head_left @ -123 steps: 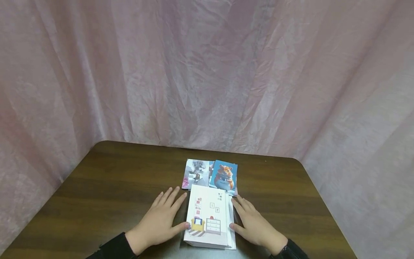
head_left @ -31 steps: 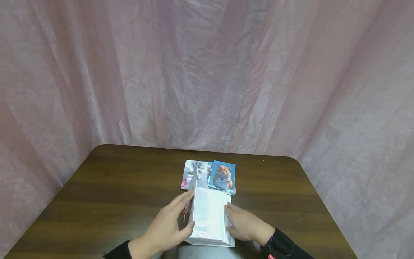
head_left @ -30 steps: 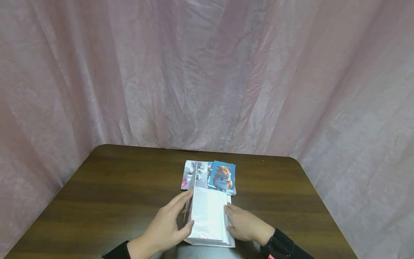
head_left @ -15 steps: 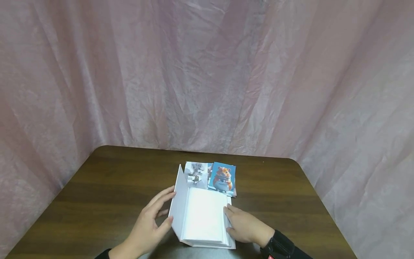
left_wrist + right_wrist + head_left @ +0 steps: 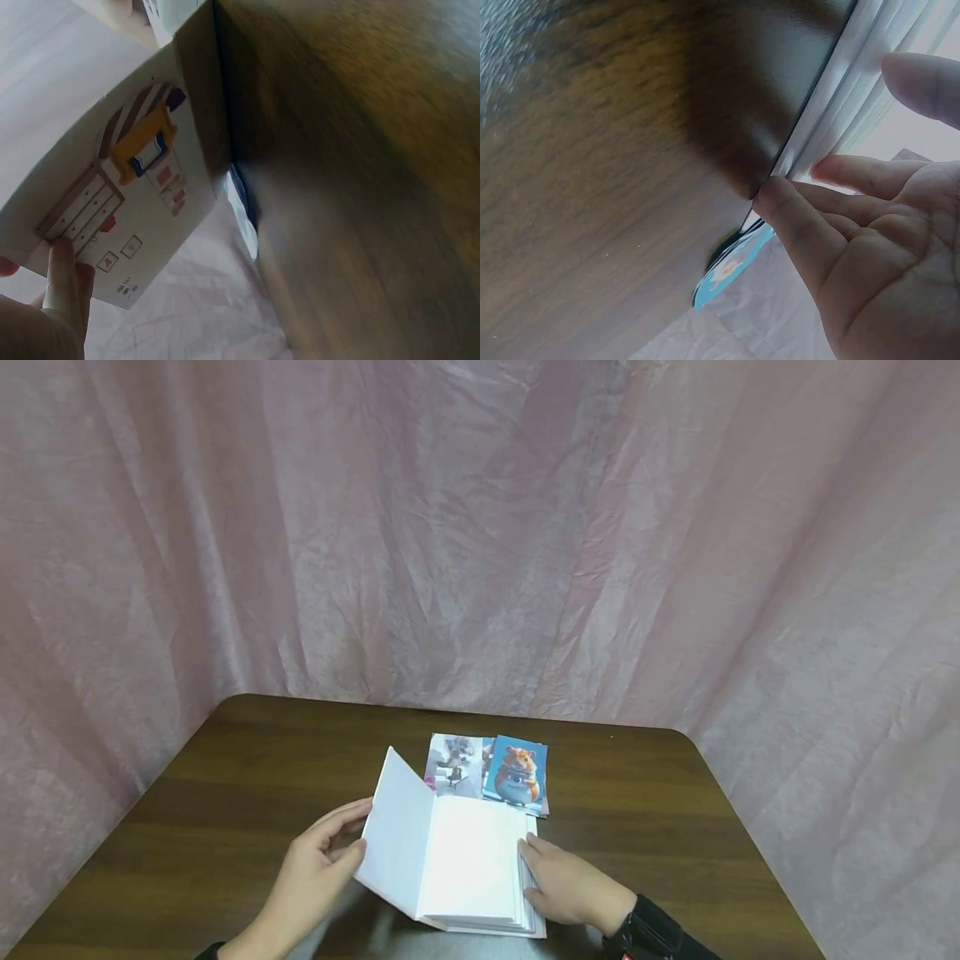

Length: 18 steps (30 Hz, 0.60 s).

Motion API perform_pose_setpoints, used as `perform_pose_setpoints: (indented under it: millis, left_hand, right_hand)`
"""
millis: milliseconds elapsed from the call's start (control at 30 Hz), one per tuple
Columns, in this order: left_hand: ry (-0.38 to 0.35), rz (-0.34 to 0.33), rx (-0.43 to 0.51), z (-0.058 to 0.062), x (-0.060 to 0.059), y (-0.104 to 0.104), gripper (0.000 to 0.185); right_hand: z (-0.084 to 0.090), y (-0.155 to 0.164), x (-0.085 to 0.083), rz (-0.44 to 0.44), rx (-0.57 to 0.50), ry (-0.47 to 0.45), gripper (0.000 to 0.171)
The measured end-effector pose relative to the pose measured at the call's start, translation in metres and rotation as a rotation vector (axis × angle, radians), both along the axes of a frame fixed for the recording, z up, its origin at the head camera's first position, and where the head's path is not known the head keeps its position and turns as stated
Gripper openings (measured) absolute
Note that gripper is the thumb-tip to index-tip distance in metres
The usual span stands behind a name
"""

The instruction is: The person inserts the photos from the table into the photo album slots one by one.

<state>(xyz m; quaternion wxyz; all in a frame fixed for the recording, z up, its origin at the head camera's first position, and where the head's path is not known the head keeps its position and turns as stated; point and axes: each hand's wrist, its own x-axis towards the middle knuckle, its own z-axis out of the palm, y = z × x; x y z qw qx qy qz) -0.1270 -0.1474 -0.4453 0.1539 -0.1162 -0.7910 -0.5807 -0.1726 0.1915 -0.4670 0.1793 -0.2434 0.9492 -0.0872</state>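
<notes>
- Head view: a white album (image 5: 465, 868) lies on the brown table (image 5: 225, 810), near its front edge, and is being opened. The left hand (image 5: 311, 877) holds the front cover (image 5: 397, 839) tilted up to the left of the page block, fingers behind it and thumb at its edge. The right hand (image 5: 570, 885) rests with relaxed, straight fingers against the right edge of the pages. Judged step: laying the cover open; the next move likely calls for swinging it flat while the right hand keeps the pages from sliding.
- Count here: one album, two hands and, just behind the album, a small pile of photos (image 5: 487, 768) (at least two, a grey one and a blue hamster one (image 5: 517, 772)).
- Left wrist view: the cover's printed outside (image 5: 127, 195) (a yellow chair, a chest of drawers) faces the camera, with fingertips (image 5: 64, 277) pressed on it; the grip looks light.
- Right wrist view: the right hand's fingertips (image 5: 787, 206) touch the stacked page edges (image 5: 832, 112), palm open; one blue photo corner (image 5: 731, 270) shows beyond the album.
</notes>
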Motion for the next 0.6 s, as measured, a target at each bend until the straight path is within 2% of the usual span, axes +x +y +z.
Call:
perform_pose_setpoints:
  millis: [133,300,433,600]
  left_hand:
    - [-0.044,0.034,-0.04,-0.001,0.0,-0.008,0.042]
    - [-0.078,0.011,-0.117,-0.002,-0.002,-0.021,0.043]
    - [-0.125,0.016,-0.277,-0.003,-0.004,-0.031,0.043]
    - [-0.237,0.01,-0.503,-0.009,-0.009,-0.038,0.042]
  right_hand:
    - [0.0,-0.001,0.0,0.007,0.005,0.006,0.064]
    - [0.0,-0.001,-0.001,0.005,0.017,0.01,0.064]
    - [-0.001,-0.002,-0.002,-0.001,0.025,0.001,0.064]
    - [0.001,-0.003,0.001,0.005,0.035,0.009,0.063]
